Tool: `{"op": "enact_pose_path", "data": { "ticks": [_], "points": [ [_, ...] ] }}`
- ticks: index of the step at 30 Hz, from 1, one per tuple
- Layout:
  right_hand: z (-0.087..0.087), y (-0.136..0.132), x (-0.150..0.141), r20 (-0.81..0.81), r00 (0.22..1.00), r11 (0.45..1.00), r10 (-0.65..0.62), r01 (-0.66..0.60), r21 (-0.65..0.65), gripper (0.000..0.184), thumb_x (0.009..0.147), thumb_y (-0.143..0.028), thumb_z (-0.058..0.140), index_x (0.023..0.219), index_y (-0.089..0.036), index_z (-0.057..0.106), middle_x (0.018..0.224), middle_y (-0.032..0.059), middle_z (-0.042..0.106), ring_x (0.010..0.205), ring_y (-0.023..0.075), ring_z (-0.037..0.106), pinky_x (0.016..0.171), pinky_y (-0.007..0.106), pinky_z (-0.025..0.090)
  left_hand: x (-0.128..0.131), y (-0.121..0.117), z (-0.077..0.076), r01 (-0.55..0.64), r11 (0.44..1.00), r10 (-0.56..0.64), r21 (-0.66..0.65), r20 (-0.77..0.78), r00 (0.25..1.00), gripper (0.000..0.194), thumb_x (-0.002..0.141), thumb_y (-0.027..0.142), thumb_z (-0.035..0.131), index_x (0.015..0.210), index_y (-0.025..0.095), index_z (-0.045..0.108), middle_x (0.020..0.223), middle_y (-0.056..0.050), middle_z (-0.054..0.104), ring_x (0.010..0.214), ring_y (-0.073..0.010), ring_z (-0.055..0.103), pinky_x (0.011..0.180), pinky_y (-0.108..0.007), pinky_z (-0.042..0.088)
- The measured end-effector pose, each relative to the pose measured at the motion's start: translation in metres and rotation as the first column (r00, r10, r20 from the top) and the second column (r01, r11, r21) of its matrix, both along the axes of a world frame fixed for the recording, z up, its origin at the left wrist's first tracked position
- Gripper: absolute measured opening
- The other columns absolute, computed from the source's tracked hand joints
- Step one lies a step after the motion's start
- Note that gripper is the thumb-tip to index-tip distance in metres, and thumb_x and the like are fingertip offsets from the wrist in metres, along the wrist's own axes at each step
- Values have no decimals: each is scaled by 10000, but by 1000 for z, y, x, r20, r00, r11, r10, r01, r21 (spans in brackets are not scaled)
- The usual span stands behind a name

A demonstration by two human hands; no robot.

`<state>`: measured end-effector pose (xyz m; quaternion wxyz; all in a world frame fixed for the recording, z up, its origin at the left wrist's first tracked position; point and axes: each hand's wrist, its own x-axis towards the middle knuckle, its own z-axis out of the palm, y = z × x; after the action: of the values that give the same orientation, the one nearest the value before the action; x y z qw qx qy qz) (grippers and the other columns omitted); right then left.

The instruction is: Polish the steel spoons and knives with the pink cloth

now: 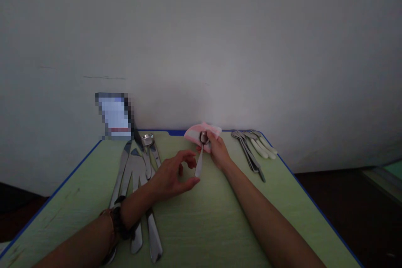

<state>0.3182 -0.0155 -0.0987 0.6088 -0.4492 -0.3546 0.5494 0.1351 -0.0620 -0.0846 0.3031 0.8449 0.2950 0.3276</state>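
A metal spoon [199, 163] is held over the middle of the table, its bowl up and its handle pointing down towards me. My right hand [218, 148] is closed on the bowl end, with a pink and white cloth [193, 133] behind the bowl in the same grip. My left hand [176, 173] is beside the spoon's handle, thumb and fingers apart and curved, holding nothing. Partly under my left forearm lies a group of large metal utensils [153, 234], and my arm hides some of them.
On the right of the green table [220, 226] lie several metal spoons [249, 155] and some white-handled utensils [259, 148]. A blurred-out phone-like screen [114, 115] stands at the back left. Behind the blue table edge rises a grey wall [201, 50].
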Motion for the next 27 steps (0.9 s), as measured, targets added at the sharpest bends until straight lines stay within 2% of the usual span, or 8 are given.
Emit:
{"op": "enact_pose_path", "data": {
  "ticks": [7, 14, 20, 23, 27],
  "points": [
    [-5, 3, 4, 50, 999, 1000, -15, 14, 24, 364, 726, -515, 590, 825, -168, 643, 685, 10, 667, 576, 141, 581, 585, 265, 495, 2, 1, 0, -45, 999, 45, -9, -51, 998, 423, 789, 330, 581, 1161, 212, 418, 954, -30, 642, 773, -141, 627, 612, -229, 487],
    [-8, 5, 6, 62, 998, 1000, 10, -10, 5, 385, 728, -512, 594, 896, -172, 662, 685, 18, 680, 650, 173, 621, 633, 289, 504, 2, 0, 1, -27, 1000, 27, 8, -83, 996, 464, 818, 285, 540, 1268, 224, 440, 1044, -48, 646, 799, -139, 633, 636, -220, 492],
    [-11, 6, 7, 79, 997, 1000, 1, -1, 8, 408, 719, -526, 603, 891, -161, 664, 716, 34, 692, 727, 193, 641, 654, 293, 510, 3, 1, -1, -21, 999, 26, 48, -91, 996, 415, 836, 273, 509, 1248, 225, 503, 1013, -40, 658, 615, -87, 583, 605, -202, 475],
    [-11, 6, 6, 67, 998, 1000, -18, 19, -2, 407, 718, -530, 601, 863, -155, 661, 711, 36, 688, 724, 190, 641, 656, 291, 514, 3, 2, 0, 1, 998, 5, 62, -107, 994, 365, 844, 264, 502, 1203, 211, 541, 1042, -54, 652, 578, -75, 552, 606, -205, 470],
    [-4, 5, 3, -23, 998, 998, -59, 59, -11, 386, 746, -520, 577, 870, -162, 651, 758, 39, 692, 699, 177, 636, 648, 302, 525, 1, 2, 3, 56, 997, -53, 61, -55, 997, 330, 841, 229, 501, 1163, 188, 560, 1061, -72, 638, 639, -89, 561, 607, -201, 467]
  ]
}}
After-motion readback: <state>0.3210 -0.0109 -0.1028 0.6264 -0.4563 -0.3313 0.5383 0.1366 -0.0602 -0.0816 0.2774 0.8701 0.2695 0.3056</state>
